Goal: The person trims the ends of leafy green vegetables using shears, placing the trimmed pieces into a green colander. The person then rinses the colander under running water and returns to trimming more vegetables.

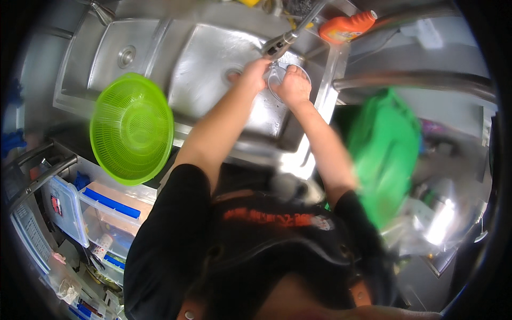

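Observation:
A pale, see-through round vessel point(305, 71) is in the right part of the steel sink basin point(208, 60), under the tap. My right hand point(295, 86) grips it, with fingers and thumb over its inside. Close by on the left, my left hand point(257, 75) is at the vessel's edge, just beneath the metal tap head point(277, 47). Its fingers are partly hidden, so whether it holds the vessel or the tap head is unclear. A thin stream of water seems to run from the tap head into the vessel.
A lime-green plastic colander point(132, 130) is left of my arms, near the smaller basin point(114, 78). An orange detergent bottle point(346, 28) lies tilted behind the sink's right rim. A green bag point(384, 160) is to my right. Clear storage boxes point(108, 224) are at lower left.

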A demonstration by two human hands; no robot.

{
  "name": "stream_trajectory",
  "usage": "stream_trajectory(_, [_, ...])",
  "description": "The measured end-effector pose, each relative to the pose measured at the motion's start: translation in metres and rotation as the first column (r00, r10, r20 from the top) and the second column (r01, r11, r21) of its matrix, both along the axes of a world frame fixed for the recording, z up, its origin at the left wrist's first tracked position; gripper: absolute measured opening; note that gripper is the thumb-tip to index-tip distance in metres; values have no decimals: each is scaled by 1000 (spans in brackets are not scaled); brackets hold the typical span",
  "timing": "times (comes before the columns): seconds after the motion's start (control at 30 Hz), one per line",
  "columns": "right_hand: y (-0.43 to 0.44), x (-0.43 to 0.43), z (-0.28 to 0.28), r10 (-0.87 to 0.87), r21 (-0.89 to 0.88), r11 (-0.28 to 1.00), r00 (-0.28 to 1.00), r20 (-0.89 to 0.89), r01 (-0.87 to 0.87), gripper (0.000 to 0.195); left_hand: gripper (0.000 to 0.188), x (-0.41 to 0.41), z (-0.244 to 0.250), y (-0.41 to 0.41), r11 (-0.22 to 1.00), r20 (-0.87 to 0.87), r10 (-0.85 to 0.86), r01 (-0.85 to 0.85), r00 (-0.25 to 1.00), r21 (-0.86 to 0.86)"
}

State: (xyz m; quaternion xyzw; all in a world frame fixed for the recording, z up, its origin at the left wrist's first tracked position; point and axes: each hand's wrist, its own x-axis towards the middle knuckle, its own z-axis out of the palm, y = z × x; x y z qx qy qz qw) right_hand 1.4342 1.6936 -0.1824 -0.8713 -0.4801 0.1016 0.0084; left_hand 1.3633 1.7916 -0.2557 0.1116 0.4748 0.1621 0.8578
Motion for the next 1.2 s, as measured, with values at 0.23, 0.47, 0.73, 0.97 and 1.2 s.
stream_trajectory(0.23, [-7,4,1,136,80,987,991,14,-136,67,15,10,-40,25,999,-38,23,-22,999,40])
stream_trajectory(0.47, [-10,-1,-2,142,24,990,990,26,-142,69,8,-2,-16,28,996,-26,82,-83,996,-30])
stream_trajectory(0.73, [-18,1,2,96,47,994,995,27,-98,67,14,-7,-8,32,995,-29,97,-97,995,1])
stream_trajectory(0.97, [-14,-1,4,17,60,998,988,-151,-8,62,29,-14,37,77,818,-345,111,111,932,564])
stream_trajectory(1.2, [-59,-4,2,-99,-105,992,967,-233,76,76,40,55,78,112,269,-325,-566,542,758,796])
